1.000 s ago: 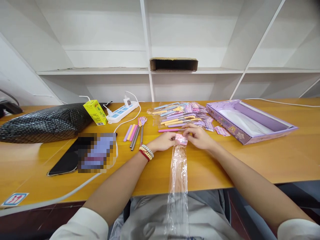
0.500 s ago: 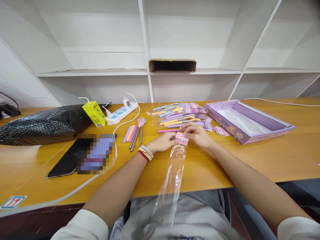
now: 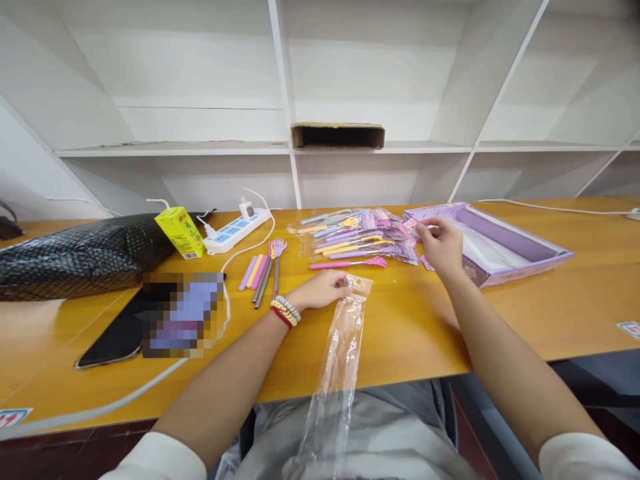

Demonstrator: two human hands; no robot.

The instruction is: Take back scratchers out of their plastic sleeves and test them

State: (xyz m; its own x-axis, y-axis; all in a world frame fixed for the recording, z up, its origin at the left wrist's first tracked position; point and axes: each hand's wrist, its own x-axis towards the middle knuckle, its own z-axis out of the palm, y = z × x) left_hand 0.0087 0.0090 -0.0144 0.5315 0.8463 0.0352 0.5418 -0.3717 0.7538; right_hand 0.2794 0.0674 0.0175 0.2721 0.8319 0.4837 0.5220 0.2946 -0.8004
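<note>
My left hand (image 3: 327,288) pinches the top of a long clear plastic bag (image 3: 345,327), which hangs down over the table's front edge. No item shows inside the bag. My right hand (image 3: 443,247) is beside the near left corner of the purple box, its fingertips closed on a small pink printed card (image 3: 411,230). Another pink card (image 3: 427,263) lies partly hidden below that hand. A pink back scratcher (image 3: 349,264) rests unwrapped just beyond the bag. Behind it is a pile of bagged back scratchers (image 3: 345,237) in blue, yellow and purple.
Loose coloured handles (image 3: 253,272) and metal rods with hand-shaped heads (image 3: 273,267) lie left of my left hand. Further left are a power strip (image 3: 237,233), a yellow drink carton (image 3: 180,231), a phone (image 3: 125,327) and a black wrapped bundle (image 3: 90,253). The open purple box (image 3: 520,267) stands right.
The pink card has come away from the bag's top; my right hand has carried it right, toward the purple box. My left hand still holds the bag. The view has shifted slightly.
</note>
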